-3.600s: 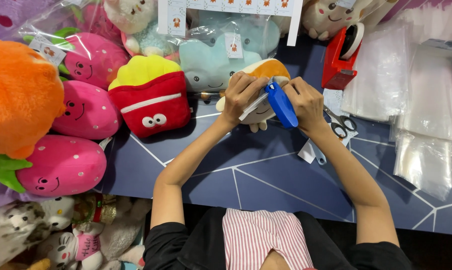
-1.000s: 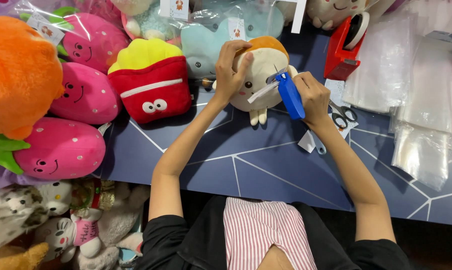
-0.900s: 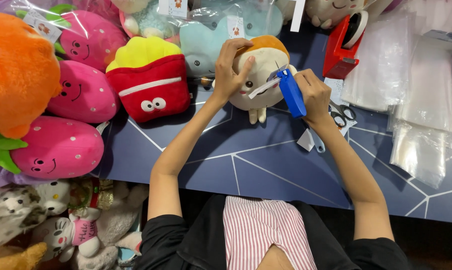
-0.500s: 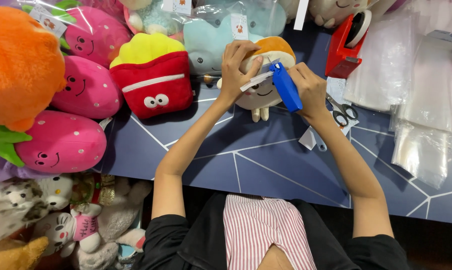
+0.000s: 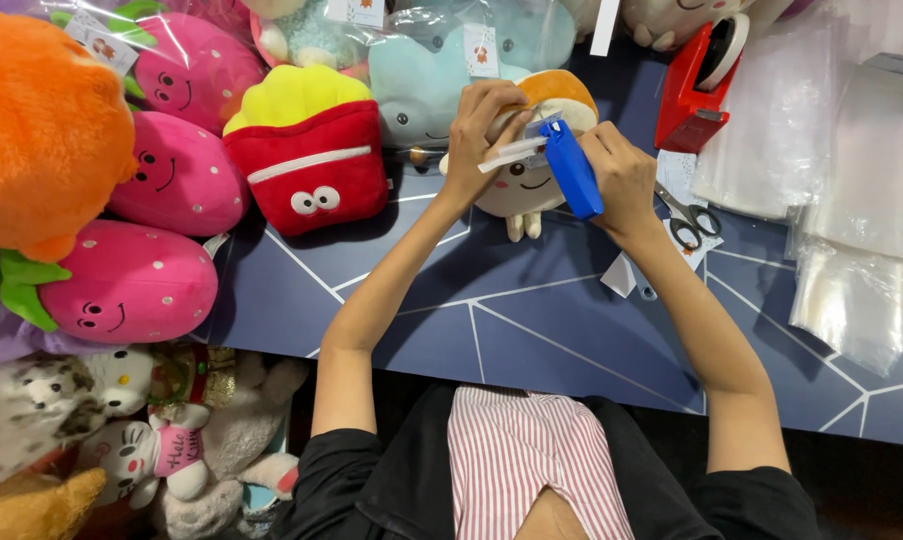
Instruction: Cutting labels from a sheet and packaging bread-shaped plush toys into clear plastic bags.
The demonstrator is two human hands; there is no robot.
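A small cream plush toy (image 5: 524,186) with an orange top rests on the dark blue table (image 5: 532,330). My left hand (image 5: 480,132) grips its upper left side, fingers pressed over a white paper tag (image 5: 512,154). My right hand (image 5: 622,178) holds a blue tagging gun (image 5: 573,168), whose tip meets the tag against the plush.
A red-and-yellow fries plush (image 5: 309,152), pink strawberry plushes (image 5: 122,285), an orange plush (image 5: 42,120) and bagged plushes (image 5: 427,70) crowd the left and back. A red tape dispenser (image 5: 694,92), scissors (image 5: 686,216) and clear plastic bags (image 5: 852,190) lie to the right.
Both hands and the cream plush stayed together, shifting only slightly as the view moved. The blue gun stays pressed at the tag.
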